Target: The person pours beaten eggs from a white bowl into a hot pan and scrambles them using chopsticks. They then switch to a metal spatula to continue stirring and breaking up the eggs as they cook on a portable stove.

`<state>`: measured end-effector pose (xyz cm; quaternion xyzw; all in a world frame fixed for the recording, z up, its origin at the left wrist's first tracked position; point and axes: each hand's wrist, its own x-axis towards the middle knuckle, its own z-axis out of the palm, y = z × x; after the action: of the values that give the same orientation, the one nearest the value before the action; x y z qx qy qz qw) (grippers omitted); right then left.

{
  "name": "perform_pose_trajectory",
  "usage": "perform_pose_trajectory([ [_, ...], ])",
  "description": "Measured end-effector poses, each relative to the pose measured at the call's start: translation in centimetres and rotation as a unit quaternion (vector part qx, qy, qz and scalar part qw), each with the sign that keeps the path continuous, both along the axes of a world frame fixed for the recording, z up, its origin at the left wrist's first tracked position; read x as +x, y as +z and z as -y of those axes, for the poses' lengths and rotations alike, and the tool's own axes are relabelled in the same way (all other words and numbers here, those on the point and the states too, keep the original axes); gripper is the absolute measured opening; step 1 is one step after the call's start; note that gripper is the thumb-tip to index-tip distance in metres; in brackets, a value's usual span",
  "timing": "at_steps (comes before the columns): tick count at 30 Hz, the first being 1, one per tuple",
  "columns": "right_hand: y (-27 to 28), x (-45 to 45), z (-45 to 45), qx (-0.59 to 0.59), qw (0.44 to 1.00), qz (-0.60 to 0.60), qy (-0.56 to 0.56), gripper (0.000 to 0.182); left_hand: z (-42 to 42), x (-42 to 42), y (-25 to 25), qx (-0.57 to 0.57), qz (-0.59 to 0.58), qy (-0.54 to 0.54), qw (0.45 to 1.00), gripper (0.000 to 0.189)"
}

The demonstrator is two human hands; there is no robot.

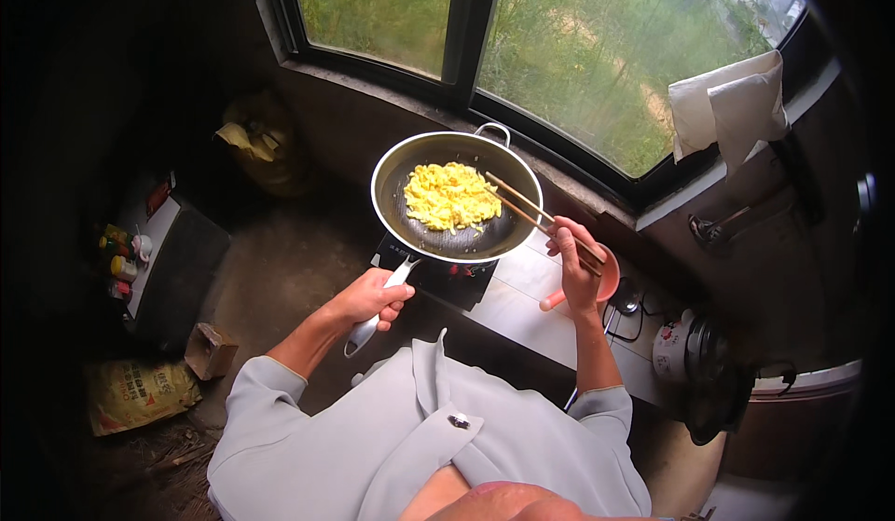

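Note:
My left hand [375, 299] grips the metal handle [360, 336] of a dark frying pan [458, 245]. Yellow scrambled egg [451, 197] lies in broken curds at the middle of the pan. Between the fingers of my right hand [579, 269] is a pair of wooden chopsticks [521, 199]; their tips reach the right edge of the egg. Beneath the pan, partly covered by it, is a black induction cooktop [465, 289]. A pink dipper [610, 285] with a stubby handle is under my right hand, which hides part of it.
White tiles [524, 322] top the counter. Further right stand a ladle [627, 296] and a flowered electric cooker [672, 346]. A window [559, 66] borders the far side, with a light cloth [734, 108] at its right. Jars [124, 268] crowd a small table at left; a yellow sack [143, 394] lies on the floor.

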<state>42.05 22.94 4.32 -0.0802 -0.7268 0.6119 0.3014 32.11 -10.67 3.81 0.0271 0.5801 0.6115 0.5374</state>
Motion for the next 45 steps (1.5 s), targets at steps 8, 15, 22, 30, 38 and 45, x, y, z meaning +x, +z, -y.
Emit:
perform_pose_trajectory([
  [8, 1.6, 3.5, 0.5, 0.046, 0.991, -0.116, -0.043, 0.019, -2.9, 3.1, -10.1, 0.046, -0.084, 0.025, 0.995, 0.028],
  [15, -2.1, 3.0, -0.8, -0.004, 0.997, -0.060, -0.047, 0.021, -5.0, 0.8, -8.1, 0.034, 0.023, 0.036, 0.999, 0.028],
  [22, -3.8, 1.3, -1.4, -0.003, 0.998, 0.016, -0.057, 0.021, -3.2, 2.0, -6.4, 0.031, -0.025, 0.036, 0.999, 0.027],
  [30, -5.1, -4.2, -2.3, 0.028, 0.997, 0.063, 0.019, 0.020, -3.8, 1.8, -8.0, 0.022, 0.005, 0.063, 0.998, 0.025],
  [38, -12.2, -14.0, -2.7, 0.148, 0.979, 0.124, 0.070, 0.015, -4.7, 0.7, -11.1, 0.017, 0.016, 0.049, 0.999, 0.023],
  [45, -10.5, -10.0, 0.8, 0.052, 0.970, 0.152, 0.182, 0.014, -4.4, 0.1, -12.1, -0.001, 0.032, 0.048, 0.998, 0.022],
])
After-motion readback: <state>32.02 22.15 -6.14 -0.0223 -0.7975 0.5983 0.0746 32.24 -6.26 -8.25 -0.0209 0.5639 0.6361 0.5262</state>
